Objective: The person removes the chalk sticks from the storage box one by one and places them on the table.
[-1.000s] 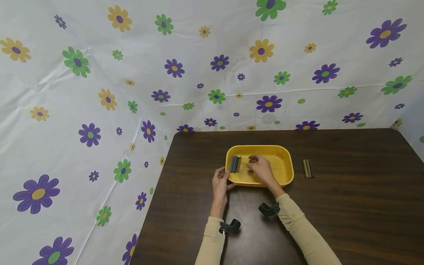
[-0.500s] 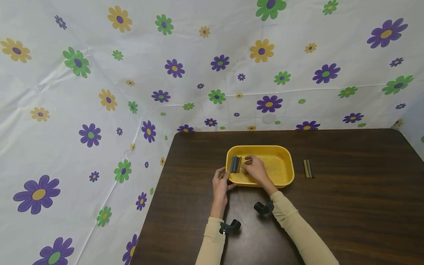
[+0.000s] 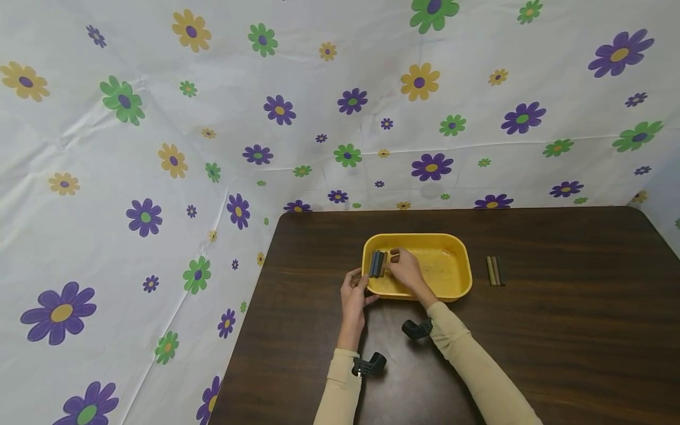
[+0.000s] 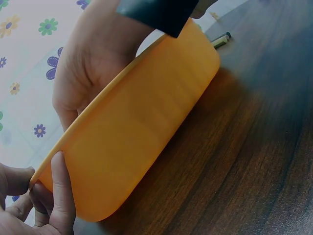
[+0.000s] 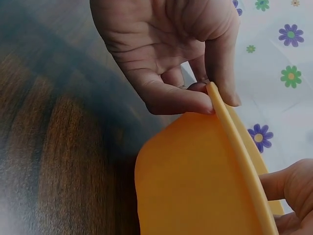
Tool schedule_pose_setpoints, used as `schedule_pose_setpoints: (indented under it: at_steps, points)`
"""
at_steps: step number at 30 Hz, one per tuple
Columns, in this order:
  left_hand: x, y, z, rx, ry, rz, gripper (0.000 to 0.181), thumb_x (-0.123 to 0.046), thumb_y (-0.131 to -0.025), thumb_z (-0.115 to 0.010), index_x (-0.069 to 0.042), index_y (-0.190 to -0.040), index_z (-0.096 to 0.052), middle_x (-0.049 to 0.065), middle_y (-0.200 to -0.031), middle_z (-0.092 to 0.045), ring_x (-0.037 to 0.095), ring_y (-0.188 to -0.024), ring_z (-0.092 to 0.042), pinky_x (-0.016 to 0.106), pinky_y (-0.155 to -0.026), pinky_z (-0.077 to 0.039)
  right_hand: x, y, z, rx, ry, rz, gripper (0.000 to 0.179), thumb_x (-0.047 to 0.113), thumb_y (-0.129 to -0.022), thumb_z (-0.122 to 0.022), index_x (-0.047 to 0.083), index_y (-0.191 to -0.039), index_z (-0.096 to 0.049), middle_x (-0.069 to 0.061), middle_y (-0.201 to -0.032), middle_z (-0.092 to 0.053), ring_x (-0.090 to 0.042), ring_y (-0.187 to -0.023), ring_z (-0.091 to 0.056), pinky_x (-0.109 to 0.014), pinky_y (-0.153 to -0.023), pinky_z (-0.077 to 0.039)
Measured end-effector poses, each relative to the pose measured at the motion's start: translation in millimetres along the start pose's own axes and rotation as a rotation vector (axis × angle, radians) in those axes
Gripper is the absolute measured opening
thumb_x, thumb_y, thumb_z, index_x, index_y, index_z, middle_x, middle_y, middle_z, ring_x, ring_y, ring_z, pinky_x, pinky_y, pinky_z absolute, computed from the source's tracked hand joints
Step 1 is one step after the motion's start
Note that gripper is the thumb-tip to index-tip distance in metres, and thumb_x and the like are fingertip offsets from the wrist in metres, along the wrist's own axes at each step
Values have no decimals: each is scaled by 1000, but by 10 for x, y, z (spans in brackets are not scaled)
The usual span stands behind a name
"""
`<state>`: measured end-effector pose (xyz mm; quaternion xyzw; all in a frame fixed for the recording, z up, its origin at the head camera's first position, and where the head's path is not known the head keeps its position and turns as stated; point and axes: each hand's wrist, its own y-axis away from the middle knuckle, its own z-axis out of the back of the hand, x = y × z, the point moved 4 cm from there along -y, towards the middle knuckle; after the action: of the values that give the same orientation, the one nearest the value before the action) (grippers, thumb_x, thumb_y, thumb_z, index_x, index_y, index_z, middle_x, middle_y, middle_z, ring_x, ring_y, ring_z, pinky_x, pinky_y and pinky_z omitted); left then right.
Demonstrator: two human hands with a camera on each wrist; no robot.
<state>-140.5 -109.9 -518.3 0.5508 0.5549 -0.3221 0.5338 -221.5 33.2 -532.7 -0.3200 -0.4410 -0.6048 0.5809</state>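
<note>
A yellow plastic tray (image 3: pixel 446 277) sits on the table. My left hand (image 3: pixel 353 301) grips its front left corner; the left wrist view shows thumb and fingers (image 4: pixel 62 191) pinching the rim from both sides. Inside the tray, several slim dark blue, grey and brown sticks (image 3: pixel 378 264), crayon-like, lie side by side at the left end. Just right of this row, my right hand (image 3: pixel 409 271) reaches over the front rim with bent fingers. Its fingertips point at the row's right side; I cannot tell whether they pinch a stick. The wall hides them in the left wrist view.
Right of the tray, a small row of olive, brown and dark sticks (image 3: pixel 495 271) lies on the dark wooden table (image 3: pixel 574 330). Black wrist cameras (image 3: pixel 369 364) stick out from both forearms. A flowered white sheet (image 3: pixel 297 130) hangs behind the table and on the left.
My right hand has moved left inside the tray, from its middle to right beside the row of sticks. The left hand and the tray have stayed put.
</note>
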Motion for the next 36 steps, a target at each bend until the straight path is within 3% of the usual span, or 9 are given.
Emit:
schedule_pose_setpoints:
  at_steps: [4, 22, 36]
  points:
    - [-3, 0, -3, -8, -4, -1, 38, -8, -98, -53, 7, -133, -46, 34, -119, -47, 50, -103, -54, 35, -63, -58, -6, -52, -44, -6, 9, -10, 46, 7, -86, -67, -9, -126, -52, -29, -117, -59, -38, -105, -59, -45, -81, -53]
    - [5, 4, 1, -10, 9, 12, 37, -7, -98, -53, 6, -132, -47, 33, -115, -48, 49, -104, -54, 38, -65, -58, 20, -98, -173, -21, -65, -65, 46, 2, -85, -66, -11, -126, -49, -29, -114, -60, -38, -101, -61, -41, -76, -55]
    - [17, -9, 5, -1, 12, 2, 38, -10, -98, -54, 7, -132, -47, 34, -115, -47, 51, -104, -53, 38, -65, -58, 25, -113, -224, -52, 8, -1, 41, -1, -83, -67, -14, -119, -55, -27, -106, -63, -35, -91, -63, -41, -73, -56]
